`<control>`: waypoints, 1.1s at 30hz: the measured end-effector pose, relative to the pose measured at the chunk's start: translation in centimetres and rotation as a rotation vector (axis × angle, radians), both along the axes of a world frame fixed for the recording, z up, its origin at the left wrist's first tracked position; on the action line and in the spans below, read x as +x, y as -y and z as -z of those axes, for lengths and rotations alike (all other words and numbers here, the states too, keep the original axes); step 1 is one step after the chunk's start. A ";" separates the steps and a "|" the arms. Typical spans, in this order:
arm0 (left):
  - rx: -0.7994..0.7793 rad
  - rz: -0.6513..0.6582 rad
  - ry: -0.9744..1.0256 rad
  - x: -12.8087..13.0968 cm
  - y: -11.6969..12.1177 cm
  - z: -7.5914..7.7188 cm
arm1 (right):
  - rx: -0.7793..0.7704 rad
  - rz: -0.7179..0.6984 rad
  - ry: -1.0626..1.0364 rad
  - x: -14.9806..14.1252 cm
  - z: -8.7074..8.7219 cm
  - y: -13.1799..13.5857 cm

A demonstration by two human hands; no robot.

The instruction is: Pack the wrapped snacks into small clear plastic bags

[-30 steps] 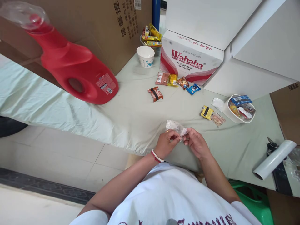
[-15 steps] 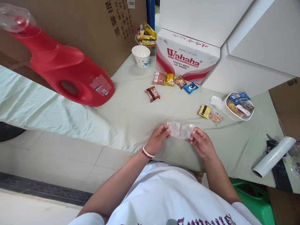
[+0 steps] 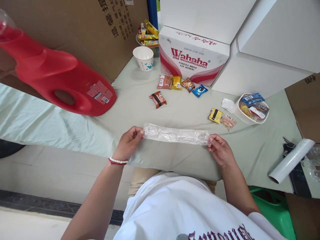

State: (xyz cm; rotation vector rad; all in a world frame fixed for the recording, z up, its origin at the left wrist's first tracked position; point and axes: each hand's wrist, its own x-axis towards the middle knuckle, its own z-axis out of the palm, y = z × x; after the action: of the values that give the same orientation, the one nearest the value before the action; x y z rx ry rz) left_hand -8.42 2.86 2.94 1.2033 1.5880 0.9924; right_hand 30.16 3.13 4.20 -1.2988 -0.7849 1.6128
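A long, narrow strip of clear plastic film, like a folded plastic bag [image 3: 175,134], is stretched level above the front of the table. My left hand [image 3: 129,143] pinches its left end between thumb and fingers. At the other end, my right hand [image 3: 221,150] grips the bunched plastic. Beyond the strip lie an orange-brown snack packet [image 3: 158,99], a yellow packet [image 3: 215,115] and a clear-and-pink packet [image 3: 228,122]. A white bowl [image 3: 237,113] holding several packets stands to the right, beside a folded white piece [image 3: 227,104].
A big red jug [image 3: 82,96] stands at left. Several packets [image 3: 176,82] lie before the Wahaba-style printed water carton [image 3: 193,55]. A white paper cup [image 3: 144,58] sits near a tub of snacks [image 3: 149,36]. At right lies a white roll [image 3: 291,161]; a green stool [image 3: 275,208] is below.
My left hand has moved left, away from my right hand, and the folded plastic has opened out into a long strip. The view has shifted slightly.
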 end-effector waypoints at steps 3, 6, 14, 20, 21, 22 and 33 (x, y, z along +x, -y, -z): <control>-0.017 -0.004 -0.100 -0.5 -0.8 0.4 | 0.002 0.006 0.001 -0.2 0.2 0.0; 0.067 -0.102 -0.398 0.4 -1.3 0.7 | 0.012 0.018 0.017 -0.4 0.1 0.1; 0.487 0.259 -0.277 9.6 0.0 -2.9 | 0.056 0.002 0.093 -1.2 -1.1 0.6; 0.093 0.384 0.205 17.6 -0.4 -3.7 | 0.209 -0.092 0.263 -2.2 -2.1 1.5; 0.094 0.404 0.207 18.3 -0.5 -3.5 | 0.231 -0.113 0.286 -2.2 -2.3 1.6; 0.103 0.424 0.201 18.6 -0.6 -3.4 | 0.249 -0.130 0.304 -2.3 -2.4 1.7; 0.078 0.241 0.484 15.5 -2.0 -4.2 | 0.335 -0.034 0.278 -1.7 -2.6 0.7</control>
State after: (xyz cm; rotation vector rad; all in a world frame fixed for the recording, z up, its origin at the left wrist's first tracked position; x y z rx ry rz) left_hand 7.04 4.82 7.16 1.0733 1.0110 1.0938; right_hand 28.44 2.38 6.82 -1.2811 -1.1970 1.2714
